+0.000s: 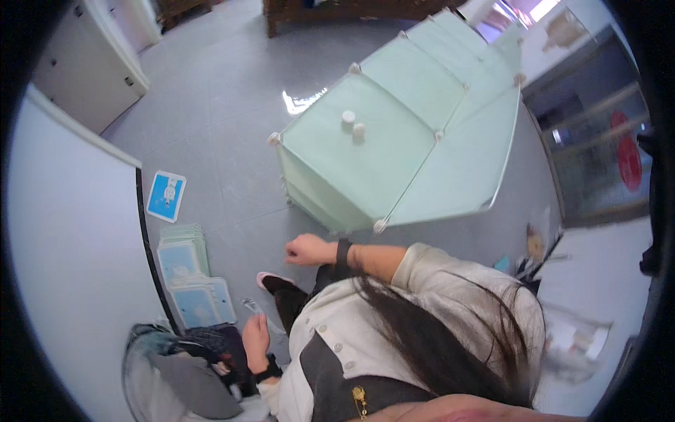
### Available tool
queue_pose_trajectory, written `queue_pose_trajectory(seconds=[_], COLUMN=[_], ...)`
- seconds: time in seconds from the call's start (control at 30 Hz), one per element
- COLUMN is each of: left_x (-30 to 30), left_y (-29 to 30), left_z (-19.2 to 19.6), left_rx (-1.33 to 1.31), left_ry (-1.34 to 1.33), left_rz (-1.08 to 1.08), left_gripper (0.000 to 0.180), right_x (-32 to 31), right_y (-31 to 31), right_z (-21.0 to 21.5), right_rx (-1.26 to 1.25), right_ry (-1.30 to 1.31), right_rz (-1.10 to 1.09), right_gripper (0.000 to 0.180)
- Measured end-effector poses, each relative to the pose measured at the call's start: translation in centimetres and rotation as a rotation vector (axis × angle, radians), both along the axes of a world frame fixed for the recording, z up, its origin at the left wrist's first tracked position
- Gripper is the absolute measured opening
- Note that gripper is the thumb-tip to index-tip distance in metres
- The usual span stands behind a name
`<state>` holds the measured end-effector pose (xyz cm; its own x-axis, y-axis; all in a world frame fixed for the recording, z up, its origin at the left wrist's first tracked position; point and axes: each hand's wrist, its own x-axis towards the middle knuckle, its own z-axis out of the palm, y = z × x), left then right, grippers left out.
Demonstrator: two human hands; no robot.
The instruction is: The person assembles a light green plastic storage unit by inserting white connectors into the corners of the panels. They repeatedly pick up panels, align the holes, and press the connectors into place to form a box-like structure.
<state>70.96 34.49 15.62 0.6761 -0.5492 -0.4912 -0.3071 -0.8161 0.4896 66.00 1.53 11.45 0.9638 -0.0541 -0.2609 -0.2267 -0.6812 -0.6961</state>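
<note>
My left hand (256, 340) is low at the left, fingers closed, with a thin whitish, see-through plastic piece (252, 306) at its fingertips. Bent in front of my body, my right hand (307, 250) is closed too; whatever may be inside it is hidden. Just beyond it stands a pale green panel storage cabinet (337, 158), its panels joined at the corners by white round connectors (380, 226). Two loose white connectors (354, 123) lie on its upper panel. Neither hand touches the cabinet.
Stacked panels (184, 271) in pale green and blue lie by the left wall, and a blue-and-white printed sheet (166, 196) lies beyond them. A basket of clothes (193, 383) is at lower left. Glass-paned doors (598, 148) stand right, wooden furniture (351, 10) at the back.
</note>
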Motion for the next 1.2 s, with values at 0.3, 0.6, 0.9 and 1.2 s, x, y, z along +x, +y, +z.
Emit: queue_pose_trajectory(seconds=[0.3, 0.6, 0.9, 1.2], left_x=[20.0, 30.2, 38.4, 31.7], left_y=[6.5, 12.4, 7.4, 7.1], left_z=[-0.3, -7.1, -5.5, -8.4], left_rx=[-0.034, -0.020, -0.103, 0.191], left_ry=[0.065, 0.248, 0.251, 0.671], left_rz=[0.010, 0.264, 0.888, 1.249], left_gripper=[0.031, 0.031, 0.041, 0.036], right_x=[13.4, 36.1, 63.0, 73.2], right_y=[8.5, 6.4, 3.2, 7.8], right_z=[-0.7, -4.2, -12.0, -31.3], right_rx=[0.006, -0.077, -0.055, -0.042], right_ry=[0.040, 0.040, 0.270, 0.424], right_rz=[-0.020, 0.156, 0.345, 0.454], right_gripper=[0.025, 0.020, 0.029, 0.029])
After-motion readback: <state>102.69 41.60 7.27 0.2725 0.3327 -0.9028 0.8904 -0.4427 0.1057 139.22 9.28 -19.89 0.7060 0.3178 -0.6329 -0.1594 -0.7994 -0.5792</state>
